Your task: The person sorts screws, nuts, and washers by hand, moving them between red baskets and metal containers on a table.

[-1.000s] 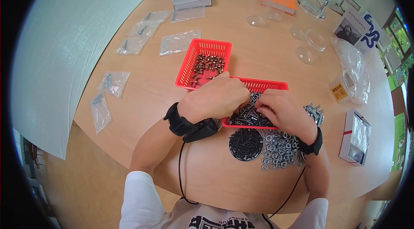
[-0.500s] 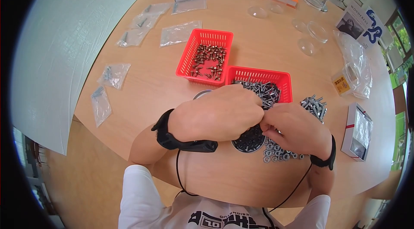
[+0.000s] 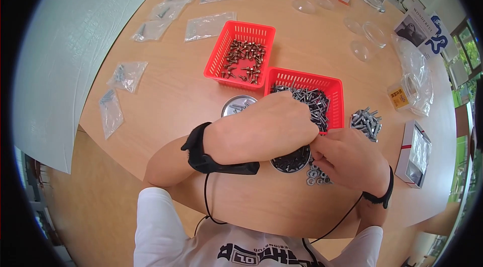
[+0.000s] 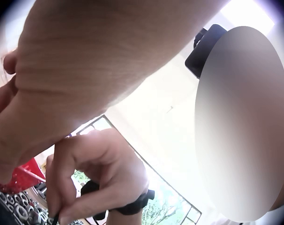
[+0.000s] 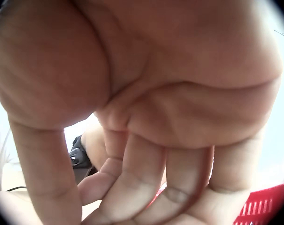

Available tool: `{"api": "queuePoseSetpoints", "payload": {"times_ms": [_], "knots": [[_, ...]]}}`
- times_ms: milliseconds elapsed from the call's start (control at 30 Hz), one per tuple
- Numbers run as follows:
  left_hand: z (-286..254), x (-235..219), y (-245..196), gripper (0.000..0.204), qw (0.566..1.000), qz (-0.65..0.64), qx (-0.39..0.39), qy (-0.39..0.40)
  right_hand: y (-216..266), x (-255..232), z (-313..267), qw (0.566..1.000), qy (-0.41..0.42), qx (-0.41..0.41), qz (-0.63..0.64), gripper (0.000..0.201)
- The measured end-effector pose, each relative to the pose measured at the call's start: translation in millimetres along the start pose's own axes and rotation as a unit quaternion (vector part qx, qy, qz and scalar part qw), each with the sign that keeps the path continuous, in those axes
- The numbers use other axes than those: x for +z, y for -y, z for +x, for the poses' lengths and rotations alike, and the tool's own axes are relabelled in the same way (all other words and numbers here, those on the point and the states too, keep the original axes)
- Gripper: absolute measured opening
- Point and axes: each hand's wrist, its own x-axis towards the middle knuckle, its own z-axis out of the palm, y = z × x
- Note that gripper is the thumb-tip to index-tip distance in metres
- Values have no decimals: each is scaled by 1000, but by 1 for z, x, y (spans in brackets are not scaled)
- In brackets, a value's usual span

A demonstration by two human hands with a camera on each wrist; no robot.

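My left hand [image 3: 261, 126] reaches over the front of the basket of mixed screws, knuckles up, its fingertips hidden in the head view. Close beside it, my right hand [image 3: 349, 159] bends down over the nuts, and in the left wrist view its thumb and forefinger pinch a thin black screw [image 4: 56, 218]. Below both hands is a round dish of black screws [image 3: 292, 160], partly covered. Loose metal nuts [image 3: 317, 175] lie at its right. A red basket [image 3: 336, 103] of mixed silver and black screws stands just beyond the hands.
Another red basket [image 3: 214, 63] holds brass-coloured screws. A round tin [image 3: 236, 101] with silver pieces sits left of the hands, a pile of silver screws [image 3: 366, 123] to the right. Small plastic bags [image 3: 128, 75], clear jars [image 3: 362, 50] and an open box [image 3: 415, 154] stand farther out.
Both hands have come back from inside the mixed-screw basket to above the black-screw dish and nuts. The head view has shifted, so the baskets appear higher.
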Motion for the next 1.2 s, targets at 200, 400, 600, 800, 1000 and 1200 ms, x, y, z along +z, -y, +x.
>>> {"api": "queuePoseSetpoints", "payload": {"times_ms": [200,400,600,800,1000,1200], "knots": [[-4,-15,2,6,999,-32,-21,-7,-2,17,10,999,16,24,13,14],[-8,-13,-5,7,999,-28,14,-28,-13,-13,-9,993,-110,-11,52,14],[-1,28,-26,8,997,-22,78,-7,-21,-27,-14,985,-143,69,69,17],[0,18,-28,5,998,2,57,10,-43,-21,-1,978,-163,102,84,15],[-2,-19,9,14,997,29,-7,-68,-67,-2,17,978,-206,27,30,14],[15,14,40,20,998,6,-33,-62,-75,12,42,988,-144,-39,-41,9]]}}
